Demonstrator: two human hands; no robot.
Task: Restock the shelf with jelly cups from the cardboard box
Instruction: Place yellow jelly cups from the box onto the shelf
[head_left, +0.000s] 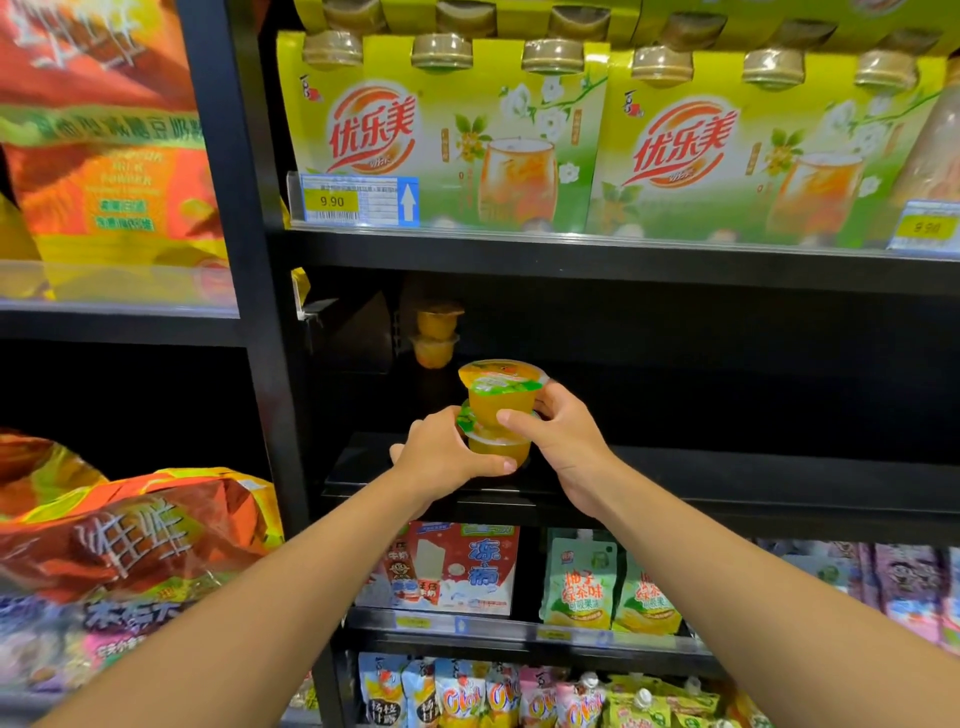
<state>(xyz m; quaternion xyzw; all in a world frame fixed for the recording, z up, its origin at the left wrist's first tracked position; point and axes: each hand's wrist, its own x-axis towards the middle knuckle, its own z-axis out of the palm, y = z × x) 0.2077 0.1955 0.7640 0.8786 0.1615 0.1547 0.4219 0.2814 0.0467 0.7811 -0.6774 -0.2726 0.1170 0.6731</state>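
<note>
Two orange jelly cups are stacked one on the other at the front of a dark shelf (727, 467). My left hand (441, 457) grips the lower cup (497, 448) with the thumb across its front. My right hand (558, 431) holds the upper cup (501, 395) from the right side. Deeper on the same shelf, at the back left, another stack of two jelly cups (436, 335) stands upright. The cardboard box is not in view.
Green multi-packs of drink cups (441, 135) fill the shelf above, with a yellow price tag (332, 201). Below are pouches and a red-white carton (457, 566). Large orange snack bags (119, 530) bulge out on the left unit. A black upright post (244, 260) divides the units.
</note>
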